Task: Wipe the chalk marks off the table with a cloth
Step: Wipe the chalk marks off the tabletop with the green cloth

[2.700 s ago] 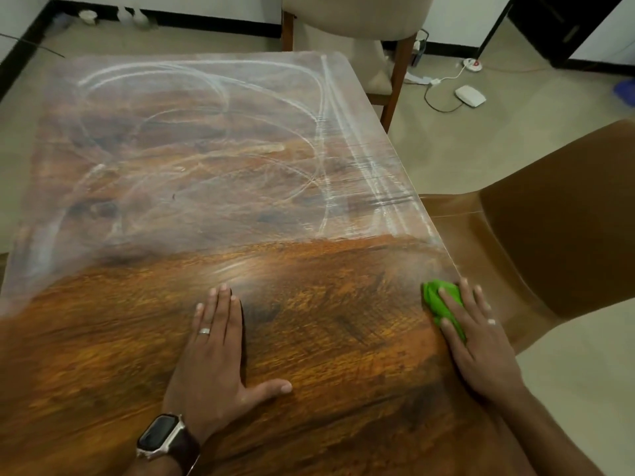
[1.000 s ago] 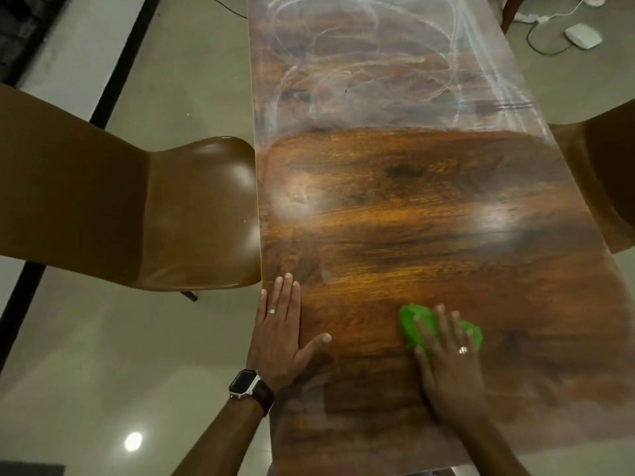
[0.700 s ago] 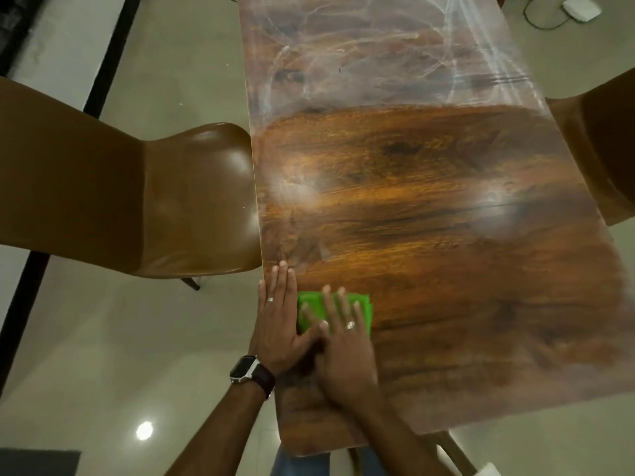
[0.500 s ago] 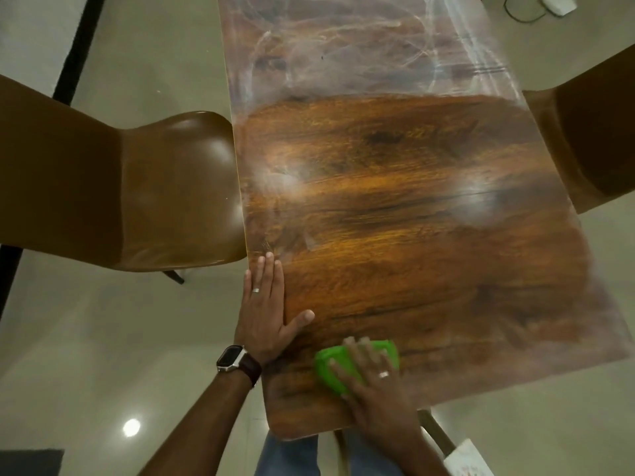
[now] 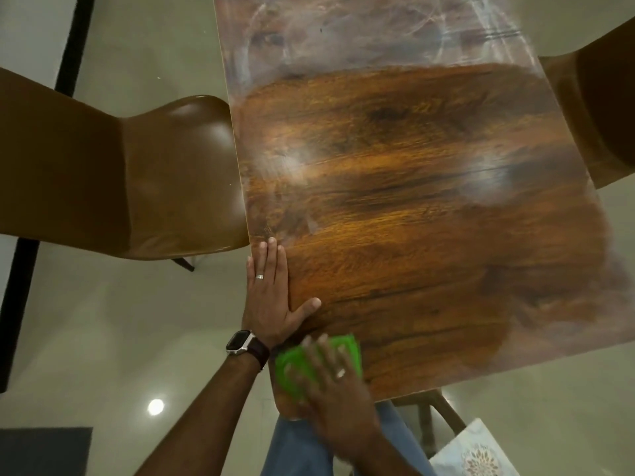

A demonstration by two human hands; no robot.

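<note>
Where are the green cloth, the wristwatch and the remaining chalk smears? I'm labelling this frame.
green cloth (image 5: 292,371): head view, bare left part.
wristwatch (image 5: 238,341): head view, dark screen.
chalk smears (image 5: 360,32): head view, hazy far tabletop.

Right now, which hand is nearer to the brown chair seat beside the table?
Left. The left hand lies flat at the table edge just below the chair seat; the right hand presses the green cloth near the table's near corner.

Hands (image 5: 268,297), cloth (image 5: 292,372) on table (image 5: 429,235)
</note>
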